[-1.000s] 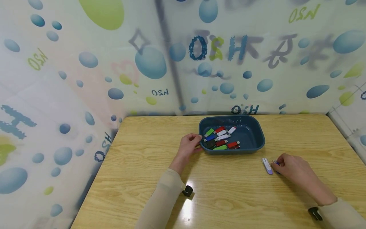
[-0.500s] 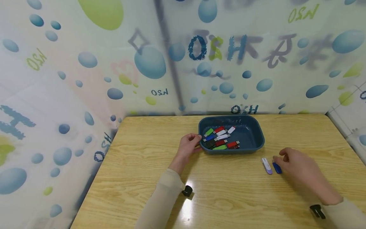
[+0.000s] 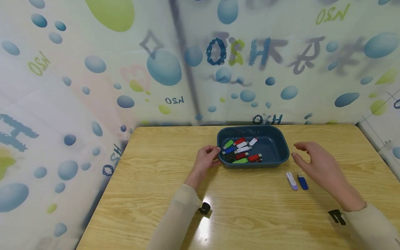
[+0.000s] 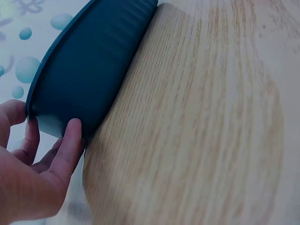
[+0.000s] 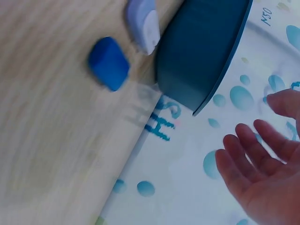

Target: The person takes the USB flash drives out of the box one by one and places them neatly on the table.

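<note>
A dark blue plastic bin stands on the table, holding several USB flash drives in green, red, white, blue and black. My left hand holds its left end, with fingertips at the rim and against the outer wall. To the right of the bin, my right hand is raised, thumb and fingers apart, with nothing between them. Below that hand a white and purple flash drive and a blue flash drive lie side by side on the table, near the bin's front right corner.
The wooden table meets a wall sheet printed with drops and letters just behind the bin. Bright light reflects off the table's front part. A black clip sits at the right cuff, another black piece at the left.
My right hand has let go of the blue flash drive, leaving it beside the white and purple one, then moved up towards the bin's right end while spreading its fingers. The left hand stays put.
</note>
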Available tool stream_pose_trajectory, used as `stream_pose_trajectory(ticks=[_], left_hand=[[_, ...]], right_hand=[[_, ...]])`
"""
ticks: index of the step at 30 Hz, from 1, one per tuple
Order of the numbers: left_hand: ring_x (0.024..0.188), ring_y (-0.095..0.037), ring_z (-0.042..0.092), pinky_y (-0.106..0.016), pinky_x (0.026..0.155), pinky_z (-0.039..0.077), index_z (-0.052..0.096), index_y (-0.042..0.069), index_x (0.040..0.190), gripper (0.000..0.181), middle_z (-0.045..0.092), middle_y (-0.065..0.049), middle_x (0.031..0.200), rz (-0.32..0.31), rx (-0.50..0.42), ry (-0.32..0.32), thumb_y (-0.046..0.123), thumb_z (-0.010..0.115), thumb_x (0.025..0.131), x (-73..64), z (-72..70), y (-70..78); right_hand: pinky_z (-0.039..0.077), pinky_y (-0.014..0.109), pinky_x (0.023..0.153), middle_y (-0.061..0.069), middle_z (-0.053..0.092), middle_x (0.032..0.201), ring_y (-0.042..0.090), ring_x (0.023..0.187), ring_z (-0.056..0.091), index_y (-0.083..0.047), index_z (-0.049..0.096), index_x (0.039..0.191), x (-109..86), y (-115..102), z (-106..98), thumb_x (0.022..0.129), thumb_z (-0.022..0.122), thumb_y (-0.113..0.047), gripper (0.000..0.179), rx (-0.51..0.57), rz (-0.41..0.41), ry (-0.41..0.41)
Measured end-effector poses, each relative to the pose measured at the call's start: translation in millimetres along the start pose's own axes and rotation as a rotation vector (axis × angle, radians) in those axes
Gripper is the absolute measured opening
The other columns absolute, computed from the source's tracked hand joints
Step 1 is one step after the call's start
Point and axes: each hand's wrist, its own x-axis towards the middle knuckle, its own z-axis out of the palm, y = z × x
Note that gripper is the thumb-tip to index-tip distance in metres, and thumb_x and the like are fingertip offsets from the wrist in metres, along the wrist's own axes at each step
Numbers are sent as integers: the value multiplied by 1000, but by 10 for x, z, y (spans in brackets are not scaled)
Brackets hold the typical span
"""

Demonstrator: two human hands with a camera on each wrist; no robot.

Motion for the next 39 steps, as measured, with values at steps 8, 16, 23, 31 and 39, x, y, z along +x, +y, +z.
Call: stream_pose_trajectory(ticks=[8,16,23,31,39], left_hand=[[95,-18,67,-39,85,63,64,-1,112,24,67,-14,114,-6,1,-1,20,67,101,-12,-3,21],[94,-17,68,-40,85,63,64,-1,113,25,67,-13,113,-6,1,9,20,67,101,-3,-14,17],[95,-18,68,-40,84,63,65,-2,114,26,67,-14,114,-6,0,0,20,67,101,-3,-2,22],[100,-23,70,-40,85,63,65,-3,117,28,68,-15,114,2,4,-16,20,66,102,-11,24,27],[108,-28,70,-43,89,62,64,-2,116,26,67,-16,117,-4,-9,-10,20,66,103,-6,0,23]], right_hand=[[50,66,90,26,61,127,46,117,56,1,65,126,279,-200,155,97,74,-13,34,28,-144,-23],[52,61,95,21,63,126,41,117,60,0,68,123,566,-451,366,96,75,-12,31,42,-292,-88],[53,55,97,15,65,126,35,116,61,-4,71,123,795,-650,603,96,75,-16,30,82,-381,-221],[54,54,95,8,67,121,29,114,63,-7,74,120,992,-750,849,97,75,-14,24,95,-453,-372],[58,42,90,5,68,114,24,104,68,-6,75,116,1114,-865,1030,95,77,-13,22,90,-510,-477]])
